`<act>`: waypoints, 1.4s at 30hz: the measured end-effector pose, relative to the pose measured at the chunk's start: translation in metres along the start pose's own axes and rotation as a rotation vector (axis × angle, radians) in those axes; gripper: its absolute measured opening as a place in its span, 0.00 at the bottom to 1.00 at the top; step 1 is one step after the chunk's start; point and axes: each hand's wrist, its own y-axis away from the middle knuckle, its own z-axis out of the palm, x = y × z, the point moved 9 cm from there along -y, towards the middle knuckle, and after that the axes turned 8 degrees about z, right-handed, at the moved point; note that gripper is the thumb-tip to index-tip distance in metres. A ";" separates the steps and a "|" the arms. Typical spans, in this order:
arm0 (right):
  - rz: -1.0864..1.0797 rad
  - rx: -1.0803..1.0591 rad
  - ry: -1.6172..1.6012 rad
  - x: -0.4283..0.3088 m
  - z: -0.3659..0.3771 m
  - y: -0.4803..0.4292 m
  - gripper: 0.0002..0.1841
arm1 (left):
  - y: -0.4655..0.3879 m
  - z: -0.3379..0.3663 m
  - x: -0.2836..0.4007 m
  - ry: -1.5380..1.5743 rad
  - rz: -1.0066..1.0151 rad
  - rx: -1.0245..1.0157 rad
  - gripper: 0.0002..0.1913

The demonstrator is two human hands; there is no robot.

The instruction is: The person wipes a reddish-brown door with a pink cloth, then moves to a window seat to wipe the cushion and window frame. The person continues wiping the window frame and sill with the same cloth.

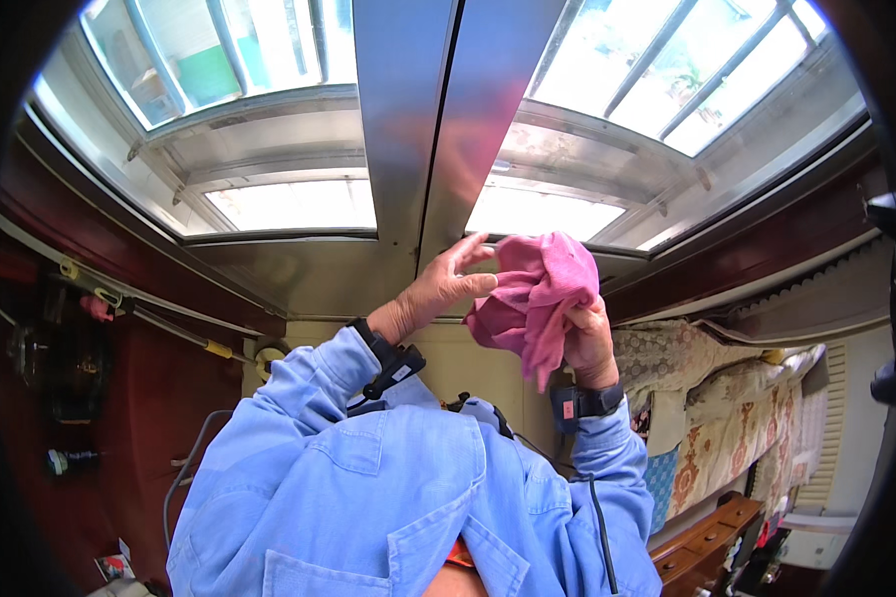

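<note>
A crumpled pink cloth (541, 295) hangs from my right hand (591, 336), whose fingers are closed on its lower right part. Just left of the cloth is my left hand (448, 280), raised with fingers apart; its thumb and fingertips come close to the cloth's edge, and whether they touch it I cannot tell. Both hands are in front of a metal-framed glass double door (399, 149), near the lower part of its frame. Dark straps with small devices are around both wrists.
Barred windows (657, 67) show behind the glass. A pole with yellow fittings (187, 332) leans at the left, by a dark red cabinet (149, 418). On the right are patterned covers (739, 433) and a wooden drawer unit (709, 530). A cable runs along my right sleeve.
</note>
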 end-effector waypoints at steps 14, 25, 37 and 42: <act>-0.112 0.145 0.497 -0.020 0.019 0.014 0.37 | -0.022 0.050 0.023 0.167 0.014 -0.196 0.11; -0.176 0.136 -0.003 -0.035 0.008 0.000 0.21 | -0.034 0.058 0.091 -0.479 0.258 -0.129 0.24; -1.127 0.102 1.515 -0.114 0.147 -0.087 0.29 | -0.032 -0.012 0.218 -1.642 1.032 0.762 0.44; -1.605 0.281 1.851 -0.196 0.121 -0.098 0.23 | -0.043 -0.024 0.204 -1.937 1.019 0.773 0.40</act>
